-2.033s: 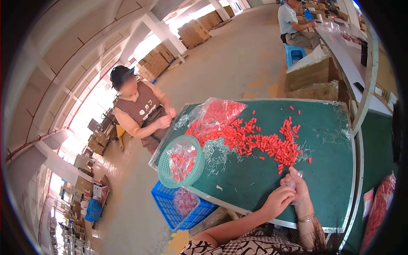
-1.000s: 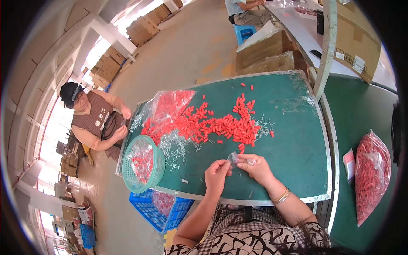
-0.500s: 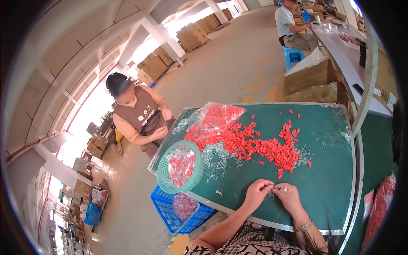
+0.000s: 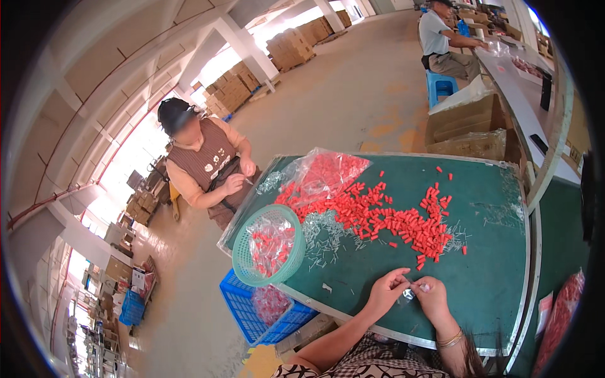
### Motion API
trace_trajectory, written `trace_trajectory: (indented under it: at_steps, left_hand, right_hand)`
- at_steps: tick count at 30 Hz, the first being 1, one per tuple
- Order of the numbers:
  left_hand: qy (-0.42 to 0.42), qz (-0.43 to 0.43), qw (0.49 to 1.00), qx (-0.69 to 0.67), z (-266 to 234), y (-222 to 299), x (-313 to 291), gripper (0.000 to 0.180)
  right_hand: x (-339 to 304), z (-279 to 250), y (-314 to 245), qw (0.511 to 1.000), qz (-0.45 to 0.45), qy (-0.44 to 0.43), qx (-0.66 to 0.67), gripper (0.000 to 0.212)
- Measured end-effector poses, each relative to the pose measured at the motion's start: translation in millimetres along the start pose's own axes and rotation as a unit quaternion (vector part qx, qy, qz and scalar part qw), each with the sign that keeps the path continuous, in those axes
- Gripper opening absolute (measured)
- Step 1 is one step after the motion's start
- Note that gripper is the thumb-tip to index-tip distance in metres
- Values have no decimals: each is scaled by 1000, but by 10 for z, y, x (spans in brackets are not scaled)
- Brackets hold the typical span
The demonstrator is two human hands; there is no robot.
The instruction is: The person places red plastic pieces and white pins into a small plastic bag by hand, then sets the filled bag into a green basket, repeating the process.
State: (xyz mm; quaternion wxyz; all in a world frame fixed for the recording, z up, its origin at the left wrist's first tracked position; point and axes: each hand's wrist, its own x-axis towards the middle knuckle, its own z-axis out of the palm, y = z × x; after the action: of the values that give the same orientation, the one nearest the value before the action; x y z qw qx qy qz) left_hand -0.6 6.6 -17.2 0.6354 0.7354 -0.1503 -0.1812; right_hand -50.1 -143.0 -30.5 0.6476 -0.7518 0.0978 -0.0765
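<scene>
- Two hands, left hand [image 4: 386, 295] and right hand [image 4: 433, 297], meet above the near part of the green table [image 4: 480, 293]; fingertips of both are closed on a small clear bag [image 4: 406, 295] between them.
- Bag contents and mouth: cannot be told; the fingers cover too much.
- Slip risk: slick film under a fingertip pinch could slide out and drop directly below the grip.
- Tear risk: uneven pull between the hands could split the film.
- Spill risk: if the bag is open, tilting it could release any contents beneath the grip.
- Scatter risk: red caps [image 4: 413, 234] lie just beyond the grip; a forward brush of the left fingers could roll the nearest.
- Mix-up risk: thin metal pins [image 4: 326, 236] lie beside the caps, beyond and left of the grip; disturbing either pile could mingle them.
- Knock risk: the green basket [image 4: 298, 255], well left of the grip, could tip if struck by a wide arm swing.
</scene>
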Motion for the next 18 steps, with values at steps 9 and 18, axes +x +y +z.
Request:
trace_trajectory:
  at_steps: [9, 18]
  left_hand:
    - [-12, -1, 999, -53, 39, -173, 47, 34]
    - [-48, 47, 995, 79, -100, 168, 59, 32]
  right_hand:
    - [-28, 26, -30, 998, -4, 42, -38, 19]
    - [3, -70, -28, 974, 155, -45, 159, 7]
